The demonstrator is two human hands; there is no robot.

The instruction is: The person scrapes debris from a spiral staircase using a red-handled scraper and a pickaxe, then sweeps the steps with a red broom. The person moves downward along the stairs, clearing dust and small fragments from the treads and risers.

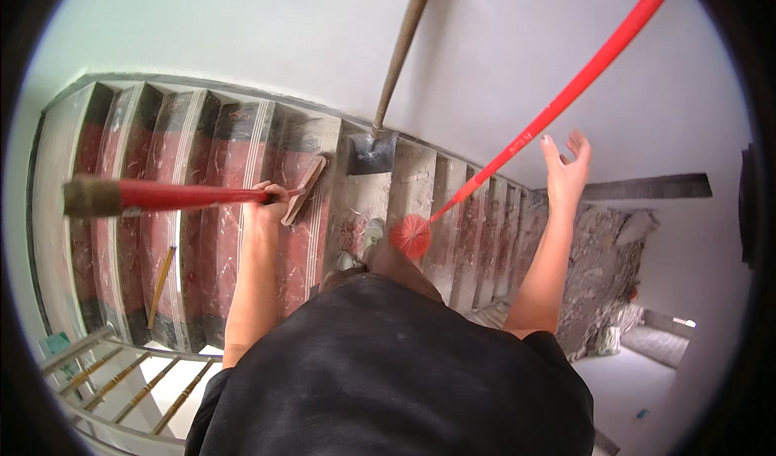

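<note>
My left hand [271, 202] grips the red handle of a long tool [176, 195]; a flat, dusty head [305, 190] lies just beyond the fist over a red stair step, and whether the two are joined is hard to tell. My right hand [567, 162] is raised near the white wall, fingers apart, holding nothing. Left of it a red-handled broom [533, 130] slants across the view, its round red bristle head [411, 236] down on the steps beside my leg. Between my hands, a shovel with a wooden handle [405, 46] leans on the wall, blade [371, 153] on a step.
I stand on a dusty staircase of red and black stone steps [233, 159]. A metal railing [136, 389] runs at the lower left. A thin yellowish strip [160, 287] lies on the steps. Rubble [597, 262] covers the floor at the right.
</note>
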